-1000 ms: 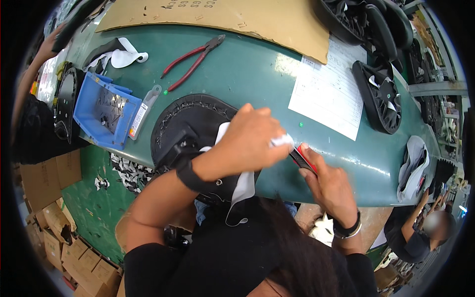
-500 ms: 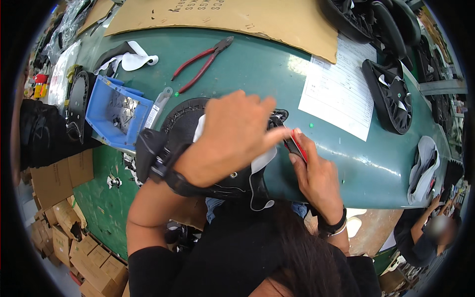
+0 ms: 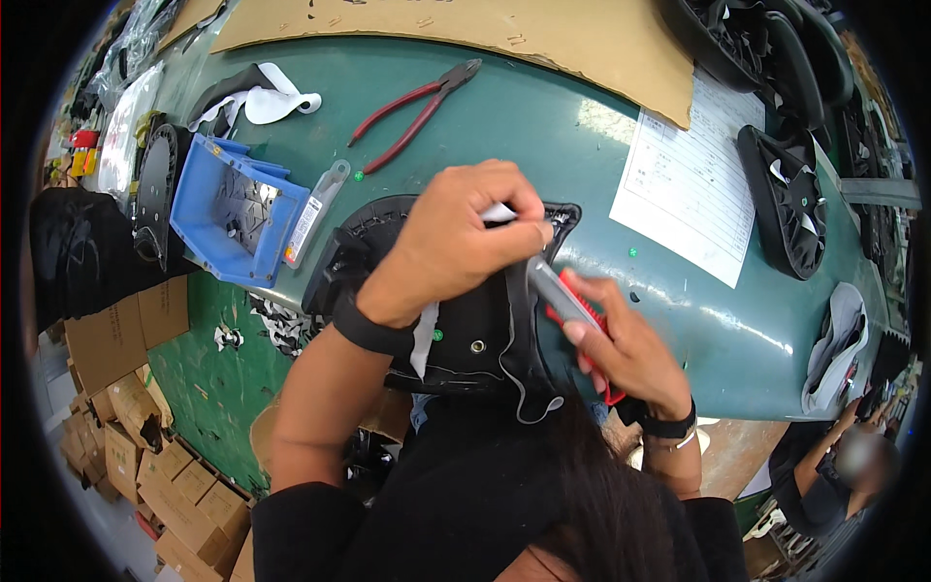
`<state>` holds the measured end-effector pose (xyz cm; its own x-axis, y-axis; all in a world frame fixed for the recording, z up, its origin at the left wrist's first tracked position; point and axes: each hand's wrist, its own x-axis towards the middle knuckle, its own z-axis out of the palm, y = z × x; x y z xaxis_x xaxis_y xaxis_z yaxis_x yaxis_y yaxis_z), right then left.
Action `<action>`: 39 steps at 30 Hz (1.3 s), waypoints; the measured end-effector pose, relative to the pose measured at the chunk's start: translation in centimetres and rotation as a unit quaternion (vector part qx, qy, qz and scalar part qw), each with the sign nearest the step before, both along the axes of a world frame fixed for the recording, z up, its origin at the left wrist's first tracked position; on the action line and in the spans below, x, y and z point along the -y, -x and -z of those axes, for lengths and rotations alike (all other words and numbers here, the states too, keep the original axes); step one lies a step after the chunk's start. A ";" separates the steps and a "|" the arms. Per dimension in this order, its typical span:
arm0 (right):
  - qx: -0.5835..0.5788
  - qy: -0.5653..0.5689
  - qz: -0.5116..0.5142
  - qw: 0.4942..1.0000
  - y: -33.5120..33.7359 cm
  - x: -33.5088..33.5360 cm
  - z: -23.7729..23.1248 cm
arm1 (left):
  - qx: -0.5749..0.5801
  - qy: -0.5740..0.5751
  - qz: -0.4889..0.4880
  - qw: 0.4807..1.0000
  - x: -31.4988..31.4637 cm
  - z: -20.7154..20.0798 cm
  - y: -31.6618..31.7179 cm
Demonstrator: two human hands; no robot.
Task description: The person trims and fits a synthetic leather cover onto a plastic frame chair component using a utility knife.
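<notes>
My left hand [image 3: 465,233] is closed on a fabric strip [image 3: 522,315], dark with a pale edge, pulled up from a black upholstered pad [image 3: 461,315]. White cloth shows between its fingers. In my right hand [image 3: 635,349] is a red utility knife [image 3: 572,306], its grey blade end at the strip just below my left fingertips. Whether the edge touches the fabric I cannot tell. The pad lies at the table's near edge, with a metal eyelet and a raised, crimped rim; my left hand and wrist hide part of it.
Red-handled pliers [image 3: 417,112] lie beyond the pad. To the left stand a blue bin [image 3: 218,262] holding small metal pieces and a clear plastic tube [image 3: 320,209]. A printed sheet [image 3: 679,194], cardboard [image 3: 436,24] and black padded parts [image 3: 781,209] occupy the far side and right.
My left hand has turned and closed on the fabric strip, lifting it. The knife has swung left, with its blade end now against or near the strip. The view has shifted slightly.
</notes>
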<state>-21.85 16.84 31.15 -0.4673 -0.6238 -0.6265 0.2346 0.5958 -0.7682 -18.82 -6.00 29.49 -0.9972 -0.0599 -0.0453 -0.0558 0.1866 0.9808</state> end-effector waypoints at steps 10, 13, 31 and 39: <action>-0.233 -0.012 -0.288 0.929 -1.4 -5.2 -2.3 | -0.058 -0.189 -0.162 0.967 1.9 -0.7 -0.1; -0.342 -0.057 -0.299 0.889 -0.1 -4.7 -2.4 | -0.040 0.135 -0.120 0.983 4.4 0.1 -3.3; -0.401 -0.114 -0.464 0.781 3.9 -0.5 -4.8 | -0.010 0.109 0.115 0.987 2.0 -1.2 -5.5; -0.352 -0.109 -0.237 0.899 -2.8 -3.7 -2.9 | -0.054 -0.162 -0.047 0.984 6.4 -3.5 -6.1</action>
